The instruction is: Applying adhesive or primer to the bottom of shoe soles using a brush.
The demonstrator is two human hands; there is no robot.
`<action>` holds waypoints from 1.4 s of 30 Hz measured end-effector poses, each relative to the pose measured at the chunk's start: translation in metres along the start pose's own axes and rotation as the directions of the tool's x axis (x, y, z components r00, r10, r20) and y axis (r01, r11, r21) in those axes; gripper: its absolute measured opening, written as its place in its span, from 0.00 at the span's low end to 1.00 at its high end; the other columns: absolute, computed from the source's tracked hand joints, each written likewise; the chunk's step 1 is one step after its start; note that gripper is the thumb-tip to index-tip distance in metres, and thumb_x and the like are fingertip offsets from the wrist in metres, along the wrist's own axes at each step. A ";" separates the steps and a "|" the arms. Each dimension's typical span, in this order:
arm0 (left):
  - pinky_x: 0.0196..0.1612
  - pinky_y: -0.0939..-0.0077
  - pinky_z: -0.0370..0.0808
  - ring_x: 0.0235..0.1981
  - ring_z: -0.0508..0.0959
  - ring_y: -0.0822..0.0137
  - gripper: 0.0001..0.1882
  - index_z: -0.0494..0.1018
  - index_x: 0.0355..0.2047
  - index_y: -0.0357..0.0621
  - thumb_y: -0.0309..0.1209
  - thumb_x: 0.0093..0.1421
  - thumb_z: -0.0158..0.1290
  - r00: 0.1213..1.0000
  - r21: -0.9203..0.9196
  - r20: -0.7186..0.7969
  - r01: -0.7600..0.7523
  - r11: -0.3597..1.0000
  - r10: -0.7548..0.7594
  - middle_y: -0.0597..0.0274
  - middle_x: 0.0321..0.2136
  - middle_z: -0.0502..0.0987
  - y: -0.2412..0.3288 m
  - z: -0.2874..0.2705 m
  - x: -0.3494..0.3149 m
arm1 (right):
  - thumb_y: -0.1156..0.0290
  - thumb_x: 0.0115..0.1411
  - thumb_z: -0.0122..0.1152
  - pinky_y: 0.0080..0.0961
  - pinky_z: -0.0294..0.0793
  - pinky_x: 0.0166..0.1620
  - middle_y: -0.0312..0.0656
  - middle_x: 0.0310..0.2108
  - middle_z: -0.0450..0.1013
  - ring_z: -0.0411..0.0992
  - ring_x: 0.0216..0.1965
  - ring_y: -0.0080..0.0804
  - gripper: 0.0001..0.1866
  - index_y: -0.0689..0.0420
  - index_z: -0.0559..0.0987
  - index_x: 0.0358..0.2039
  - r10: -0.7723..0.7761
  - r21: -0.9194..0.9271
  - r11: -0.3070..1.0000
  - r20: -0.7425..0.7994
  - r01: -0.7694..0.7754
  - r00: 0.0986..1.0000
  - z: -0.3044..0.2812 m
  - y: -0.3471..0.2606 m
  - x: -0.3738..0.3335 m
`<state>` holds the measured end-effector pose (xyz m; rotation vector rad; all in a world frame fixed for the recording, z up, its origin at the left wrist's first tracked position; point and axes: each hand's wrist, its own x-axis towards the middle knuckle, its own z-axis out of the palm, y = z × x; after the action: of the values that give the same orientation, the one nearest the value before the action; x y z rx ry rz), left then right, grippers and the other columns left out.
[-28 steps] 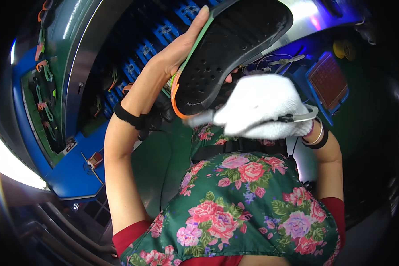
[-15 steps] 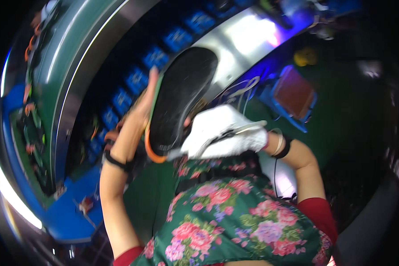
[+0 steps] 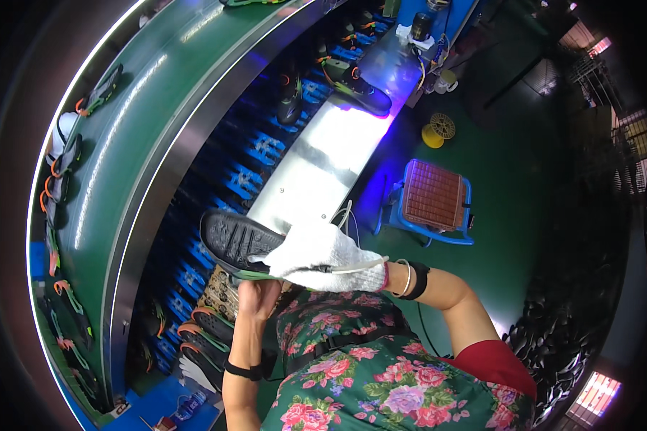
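My left hand (image 3: 260, 297), bare, is closed on the near edge of a black clog (image 3: 230, 241) with a green rim, supporting it from below. The clog lies tilted, its ridged black face upward. In a white knitted glove, my right hand (image 3: 316, 255) covers one end of the clog, fingers bent down onto it. A thin pale tube (image 3: 352, 269) with a dark part runs along the glove toward the wrist. What the gloved fingers hold is hidden.
A shiny metal bench (image 3: 302, 183) lies ahead, with another clog (image 3: 359, 97) under violet light. At left, a green conveyor (image 3: 147, 93) carries several clogs; more clogs (image 3: 205, 334) rest by my left forearm. A blue-framed stool (image 3: 433, 197) stands right, near a yellow spool (image 3: 437, 131).
The clog has swung down and left from a raised, upright position. My left hand has moved from its long side to underneath. The gloved hand now reaches over it.
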<state>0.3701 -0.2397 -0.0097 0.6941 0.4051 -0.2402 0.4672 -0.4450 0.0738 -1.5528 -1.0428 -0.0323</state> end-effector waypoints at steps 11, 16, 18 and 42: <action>0.64 0.45 0.70 0.59 0.73 0.42 0.39 0.65 0.65 0.42 0.59 0.64 0.48 0.999 -0.031 0.041 -0.002 1.000 0.004 0.47 0.61 0.71 0.025 0.035 -0.030 | 0.80 0.52 0.73 0.31 0.79 0.42 0.43 0.37 0.82 0.80 0.36 0.36 0.12 0.60 0.86 0.39 0.137 0.019 0.990 -0.278 -0.137 0.951 -0.005 -0.034 -0.012; 0.53 0.48 0.81 0.48 0.82 0.46 0.38 0.65 0.64 0.36 0.50 0.60 0.48 0.983 -0.610 0.144 -0.001 0.792 0.113 0.42 0.54 0.76 0.008 0.018 -0.023 | 0.81 0.49 0.74 0.33 0.80 0.40 0.41 0.35 0.83 0.81 0.33 0.34 0.12 0.58 0.86 0.36 -0.016 -0.179 0.983 -0.246 -0.029 0.969 -0.013 -0.038 0.009; 0.63 0.47 0.71 0.58 0.75 0.49 0.42 0.64 0.64 0.36 0.56 0.59 0.55 0.954 -0.539 0.224 -0.050 0.841 0.201 0.43 0.59 0.73 0.003 0.008 -0.020 | 0.81 0.48 0.75 0.32 0.80 0.39 0.41 0.35 0.83 0.81 0.33 0.35 0.13 0.57 0.85 0.35 -0.074 -0.204 0.979 -0.215 0.030 0.974 -0.008 -0.033 0.017; 0.68 0.50 0.65 0.64 0.69 0.51 0.45 0.59 0.69 0.44 0.66 0.65 0.43 0.948 0.021 -0.278 -0.155 0.988 0.155 0.52 0.65 0.67 -0.009 0.025 -0.025 | 0.77 0.57 0.64 0.34 0.79 0.46 0.45 0.45 0.82 0.80 0.45 0.40 0.15 0.57 0.84 0.46 -0.158 -0.212 0.970 -0.177 0.119 0.972 0.020 -0.030 0.028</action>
<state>0.3518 -0.2609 0.0133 0.7578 0.6173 0.0086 0.4549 -0.4159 0.1070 -1.6175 -1.0160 -0.3885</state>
